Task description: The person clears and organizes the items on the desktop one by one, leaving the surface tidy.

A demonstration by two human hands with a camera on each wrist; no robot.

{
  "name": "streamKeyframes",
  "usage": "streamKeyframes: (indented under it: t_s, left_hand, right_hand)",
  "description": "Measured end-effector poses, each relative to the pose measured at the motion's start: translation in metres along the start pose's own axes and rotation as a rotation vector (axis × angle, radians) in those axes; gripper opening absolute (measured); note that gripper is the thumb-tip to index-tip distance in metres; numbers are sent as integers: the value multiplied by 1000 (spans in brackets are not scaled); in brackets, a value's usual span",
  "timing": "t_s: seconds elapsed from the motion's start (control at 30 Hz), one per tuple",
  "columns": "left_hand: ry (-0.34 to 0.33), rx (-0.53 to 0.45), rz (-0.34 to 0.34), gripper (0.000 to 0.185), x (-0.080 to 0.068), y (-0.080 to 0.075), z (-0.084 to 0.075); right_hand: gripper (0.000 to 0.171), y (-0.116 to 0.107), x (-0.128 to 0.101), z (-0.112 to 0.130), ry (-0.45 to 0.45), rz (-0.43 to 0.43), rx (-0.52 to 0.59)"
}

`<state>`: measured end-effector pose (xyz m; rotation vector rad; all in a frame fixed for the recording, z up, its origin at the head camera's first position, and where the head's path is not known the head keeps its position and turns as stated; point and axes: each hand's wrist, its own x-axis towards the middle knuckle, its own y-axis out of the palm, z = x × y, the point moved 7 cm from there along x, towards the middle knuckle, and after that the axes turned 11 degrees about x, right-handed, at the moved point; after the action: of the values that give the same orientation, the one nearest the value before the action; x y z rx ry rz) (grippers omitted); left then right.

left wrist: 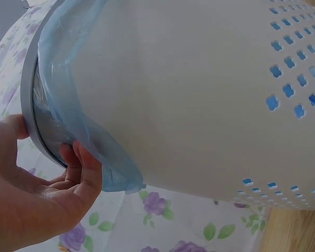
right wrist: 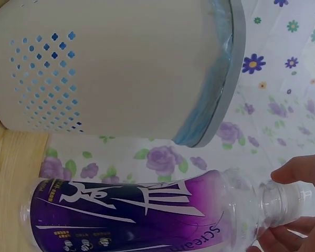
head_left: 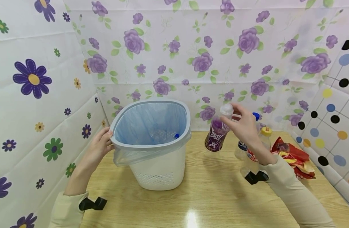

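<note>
A white trash can (head_left: pixel 160 169) with a grey rim and a blue plastic liner (head_left: pixel 129 126) stands on the table. My left hand (head_left: pixel 99 145) grips its rim on the left side, thumb on one side and fingers on the other, as the left wrist view shows. My right hand (head_left: pixel 244 125) pinches a plastic bottle (head_left: pixel 216 136) by its white-capped neck, slightly tilted, to the right of the can. The bottle has a purple label, seen closely in the right wrist view (right wrist: pixel 121 215). Inside the can lies a clear bottle with a blue cap (head_left: pixel 176 136).
Behind my right forearm stand a bottle with a yellow cap (head_left: pixel 266 131) and one with a blue cap (head_left: pixel 256 116), both partly hidden. Red and yellow snack wrappers (head_left: pixel 295 156) lie at the right. Flowered sheets (head_left: pixel 174 63) hang behind the wooden table (head_left: pixel 214 196).
</note>
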<state>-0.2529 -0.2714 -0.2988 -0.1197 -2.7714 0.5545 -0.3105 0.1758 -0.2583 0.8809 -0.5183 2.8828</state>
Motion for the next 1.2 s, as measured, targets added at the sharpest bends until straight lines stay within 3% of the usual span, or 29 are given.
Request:
streamKeyframes:
  t_s: [0.5, 0.77, 1.2]
  left_hand:
    - [-2, 9, -2, 44, -1, 0, 0]
    - [-2, 12, -2, 43, -1, 0, 0]
    - [2, 19, 0, 47, -1, 0, 0]
  right_hand:
    - [51, -4, -1, 17, -77, -66, 33]
    - [50, -6, -1, 32, -184, -112, 155]
    - [50, -11, 0, 52, -275, -152, 282]
